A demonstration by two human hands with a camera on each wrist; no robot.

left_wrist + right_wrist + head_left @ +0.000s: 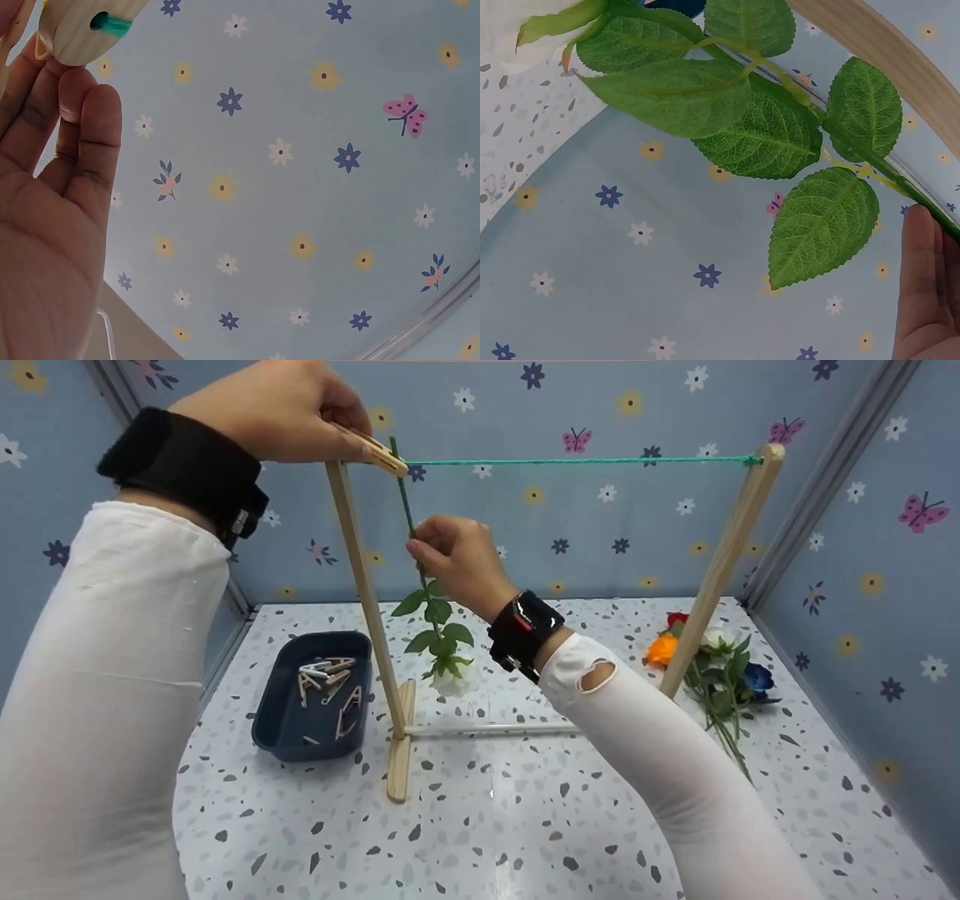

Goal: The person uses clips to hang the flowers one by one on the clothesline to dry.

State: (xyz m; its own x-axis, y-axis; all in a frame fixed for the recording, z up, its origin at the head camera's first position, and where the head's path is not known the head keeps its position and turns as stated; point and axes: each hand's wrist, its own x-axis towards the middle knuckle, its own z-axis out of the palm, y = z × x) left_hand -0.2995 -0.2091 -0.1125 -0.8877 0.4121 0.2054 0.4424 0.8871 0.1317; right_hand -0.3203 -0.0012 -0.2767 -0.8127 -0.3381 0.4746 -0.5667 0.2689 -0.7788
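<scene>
At the left end of a green string (570, 460), my left hand (277, 412) pinches a wooden clothespin (385, 457). The clothespin's tip overlaps both the string and the upper stem of a white rose. This rose (456, 679) hangs bloom down, its green leaves (757, 135) spread along the stem. Lower on that stem, my right hand (469, 562) grips it between thumb and fingers. In the left wrist view, the post's rounded top (79, 34) with the string's end shows beside my fingers, and the clothespin is mostly cut off.
A wooden frame has a left post (364, 592), a right post (724, 562) and a white bottom bar (491, 729). Left of it, a dark blue basin (270, 720) holds several clothespins (326, 675). Several artificial roses (720, 682) lie on the speckled table (480, 825) at right.
</scene>
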